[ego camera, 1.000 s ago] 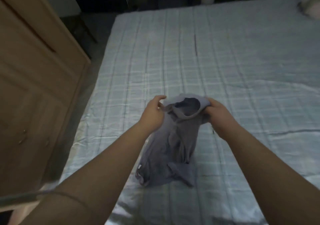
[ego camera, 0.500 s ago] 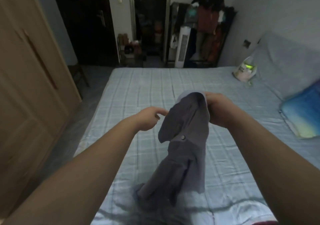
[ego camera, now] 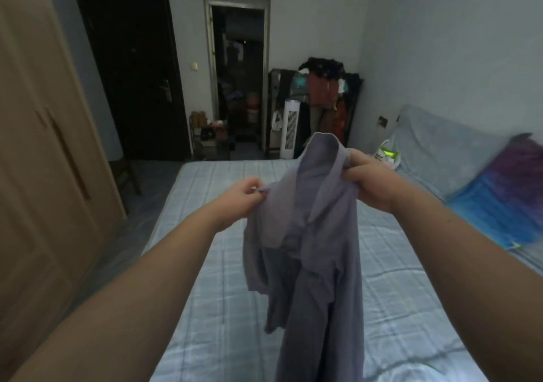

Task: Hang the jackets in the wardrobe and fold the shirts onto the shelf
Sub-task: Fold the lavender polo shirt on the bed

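A grey-lilac collared shirt hangs in the air above the bed, its collar uppermost and its body drooping down in loose folds. My left hand pinches the shirt's left shoulder edge. My right hand grips the fabric beside the collar on the right. The wooden wardrobe stands along the left with its doors closed.
The bed with a pale blue checked sheet fills the foreground. Pillows lie at the right. A dark closed door, an open doorway and a loaded clothes rack with a white tower fan stand beyond.
The shirt has been lifted off the bed and raised to chest height. My left hand let go briefly and now pinches the shoulder; the view has tilted up towards the room.
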A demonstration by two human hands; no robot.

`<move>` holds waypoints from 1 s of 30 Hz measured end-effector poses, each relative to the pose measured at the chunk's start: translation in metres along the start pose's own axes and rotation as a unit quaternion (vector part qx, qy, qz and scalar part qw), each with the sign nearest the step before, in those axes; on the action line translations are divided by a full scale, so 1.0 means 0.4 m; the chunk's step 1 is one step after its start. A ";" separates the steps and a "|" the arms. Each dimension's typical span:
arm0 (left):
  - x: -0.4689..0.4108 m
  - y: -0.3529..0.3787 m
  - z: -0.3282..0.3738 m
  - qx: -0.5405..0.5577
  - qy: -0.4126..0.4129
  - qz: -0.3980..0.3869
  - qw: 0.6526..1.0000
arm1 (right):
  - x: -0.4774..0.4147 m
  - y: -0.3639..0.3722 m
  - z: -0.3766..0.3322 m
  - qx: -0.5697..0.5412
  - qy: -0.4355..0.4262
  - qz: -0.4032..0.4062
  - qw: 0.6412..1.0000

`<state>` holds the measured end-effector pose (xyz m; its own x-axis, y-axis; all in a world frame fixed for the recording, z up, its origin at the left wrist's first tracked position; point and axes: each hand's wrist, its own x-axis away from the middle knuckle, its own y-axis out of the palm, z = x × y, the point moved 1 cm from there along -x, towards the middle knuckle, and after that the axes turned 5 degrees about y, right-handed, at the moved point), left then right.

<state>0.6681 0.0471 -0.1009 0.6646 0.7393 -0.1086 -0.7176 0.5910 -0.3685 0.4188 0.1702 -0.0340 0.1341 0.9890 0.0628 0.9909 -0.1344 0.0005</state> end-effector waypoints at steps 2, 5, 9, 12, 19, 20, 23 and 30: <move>0.001 -0.034 0.026 -0.021 0.015 0.104 0.994 | 0.020 -0.015 0.001 0.092 0.001 -0.005 0.996; 0.001 -0.072 0.090 -0.125 0.077 0.158 0.976 | 0.036 -0.014 -0.007 0.381 -0.033 0.045 0.923; 0.017 -0.135 0.167 -0.204 0.114 0.191 0.953 | 0.026 -0.025 -0.028 0.504 -0.097 0.150 0.845; 0.049 -0.184 0.201 -0.282 0.118 0.206 0.930 | 0.017 -0.046 -0.065 0.510 -0.121 0.219 0.823; 0.114 -0.292 0.265 -0.383 0.119 0.186 0.897 | -0.009 -0.042 -0.133 0.473 -0.178 0.314 0.804; 0.124 -0.309 0.271 -0.381 0.113 0.169 0.902 | -0.018 -0.039 -0.139 0.458 -0.174 0.313 0.814; 0.164 -0.364 0.287 -0.380 0.090 0.113 0.914 | -0.025 -0.009 -0.158 0.422 -0.166 0.287 0.844; 0.254 -0.452 0.237 -0.326 -0.013 0.032 0.945 | 0.011 0.003 -0.184 0.362 -0.134 0.138 0.912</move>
<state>0.8454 0.0458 0.0424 0.6123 0.7798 -0.1304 -0.4701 0.2264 -0.8531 0.4201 0.1699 0.0395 0.2812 0.9161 -0.2859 0.6521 -0.4010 -0.6434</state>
